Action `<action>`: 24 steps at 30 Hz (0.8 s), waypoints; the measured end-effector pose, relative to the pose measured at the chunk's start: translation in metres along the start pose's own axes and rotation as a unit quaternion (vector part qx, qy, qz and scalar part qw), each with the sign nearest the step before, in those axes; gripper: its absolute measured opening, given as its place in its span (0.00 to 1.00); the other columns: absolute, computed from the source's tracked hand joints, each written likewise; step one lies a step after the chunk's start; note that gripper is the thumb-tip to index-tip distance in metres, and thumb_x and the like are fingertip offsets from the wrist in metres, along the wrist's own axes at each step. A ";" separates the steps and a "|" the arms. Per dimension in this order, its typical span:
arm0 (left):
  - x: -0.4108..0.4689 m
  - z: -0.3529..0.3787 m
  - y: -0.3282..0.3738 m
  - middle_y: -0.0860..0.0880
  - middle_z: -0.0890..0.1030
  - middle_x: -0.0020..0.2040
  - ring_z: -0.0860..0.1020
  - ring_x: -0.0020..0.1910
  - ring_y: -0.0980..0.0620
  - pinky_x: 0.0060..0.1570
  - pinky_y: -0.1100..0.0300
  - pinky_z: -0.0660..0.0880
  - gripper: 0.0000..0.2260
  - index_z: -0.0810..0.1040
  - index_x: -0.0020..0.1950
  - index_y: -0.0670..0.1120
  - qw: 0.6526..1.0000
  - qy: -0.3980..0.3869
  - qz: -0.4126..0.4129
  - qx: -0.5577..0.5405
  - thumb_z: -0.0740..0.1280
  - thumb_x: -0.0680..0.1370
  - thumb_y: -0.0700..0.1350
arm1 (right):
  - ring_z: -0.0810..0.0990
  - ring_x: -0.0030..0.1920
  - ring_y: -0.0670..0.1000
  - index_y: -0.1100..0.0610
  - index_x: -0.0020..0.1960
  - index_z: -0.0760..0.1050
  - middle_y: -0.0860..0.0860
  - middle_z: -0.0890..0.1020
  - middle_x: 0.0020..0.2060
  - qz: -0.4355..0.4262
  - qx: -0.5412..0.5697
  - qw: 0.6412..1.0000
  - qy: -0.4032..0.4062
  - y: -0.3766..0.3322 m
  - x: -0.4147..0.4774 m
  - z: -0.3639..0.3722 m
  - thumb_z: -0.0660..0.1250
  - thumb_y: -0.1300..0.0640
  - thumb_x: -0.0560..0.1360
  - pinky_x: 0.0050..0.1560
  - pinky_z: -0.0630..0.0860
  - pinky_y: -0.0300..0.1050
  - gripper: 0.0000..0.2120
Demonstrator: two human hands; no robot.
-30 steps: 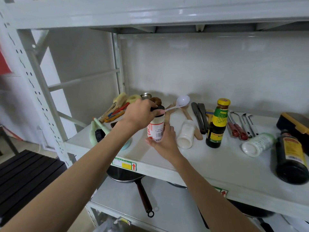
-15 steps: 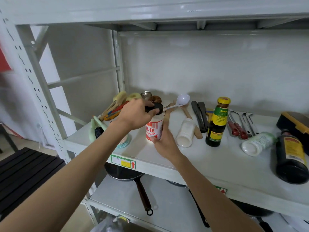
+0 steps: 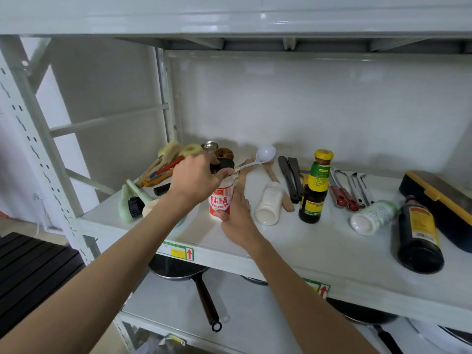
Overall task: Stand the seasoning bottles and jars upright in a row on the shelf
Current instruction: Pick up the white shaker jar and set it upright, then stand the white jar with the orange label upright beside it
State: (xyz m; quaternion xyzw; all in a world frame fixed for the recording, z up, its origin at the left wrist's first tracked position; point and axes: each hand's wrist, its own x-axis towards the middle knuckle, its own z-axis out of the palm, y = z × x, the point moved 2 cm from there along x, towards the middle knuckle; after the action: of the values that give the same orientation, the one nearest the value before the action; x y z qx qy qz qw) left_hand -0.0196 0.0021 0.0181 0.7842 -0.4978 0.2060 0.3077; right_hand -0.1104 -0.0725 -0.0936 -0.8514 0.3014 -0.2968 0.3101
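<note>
The left hand (image 3: 196,178) reaches in from the left, fingers curled over the black cap of the red-and-white seasoning jar (image 3: 221,201). The right hand (image 3: 236,215) wraps around the jar's lower body from the right side. The jar stands upright on the shelf (image 3: 293,247), just beside a white bottle (image 3: 269,204) that lies on its side.

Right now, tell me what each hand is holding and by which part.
Both hands hold the red-and-white seasoning jar, upright on the shelf. The left hand grips its black cap from above; the right hand wraps its lower body.
</note>
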 end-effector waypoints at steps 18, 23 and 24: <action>-0.005 0.001 0.003 0.44 0.83 0.46 0.80 0.43 0.42 0.41 0.49 0.79 0.22 0.81 0.55 0.44 0.999 -0.015 -0.030 -0.022 0.68 0.74 0.61 | 0.75 0.58 0.60 0.62 0.64 0.71 0.61 0.75 0.56 -0.010 -0.048 0.998 0.024 -0.019 -0.012 -0.033 0.62 0.72 0.72 0.55 0.75 0.49 0.21; -0.007 -0.002 0.005 0.44 0.82 0.47 0.80 0.43 0.43 0.40 0.51 0.78 0.21 0.80 0.55 0.43 0.999 -0.037 -0.027 -0.018 0.67 0.76 0.59 | 0.77 0.56 0.57 0.61 0.51 0.79 0.57 0.78 0.53 0.060 -0.109 0.981 0.148 -0.018 0.002 -0.085 0.61 0.67 0.73 0.50 0.74 0.47 0.11; -0.006 -0.005 0.008 0.44 0.82 0.46 0.79 0.41 0.44 0.39 0.52 0.78 0.20 0.80 0.55 0.43 0.998 -0.057 -0.022 -0.006 0.67 0.76 0.59 | 0.78 0.55 0.61 0.58 0.44 0.77 0.59 0.78 0.50 0.080 -0.119 0.979 0.143 -0.013 0.007 -0.094 0.61 0.66 0.71 0.46 0.72 0.46 0.07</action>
State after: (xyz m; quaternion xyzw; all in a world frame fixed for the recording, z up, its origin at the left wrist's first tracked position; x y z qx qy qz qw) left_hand -0.0293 0.0067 0.0202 0.8038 -0.4980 0.1514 0.2879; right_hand -0.1663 -0.1018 -0.0229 -0.8041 0.4432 -0.3514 0.1831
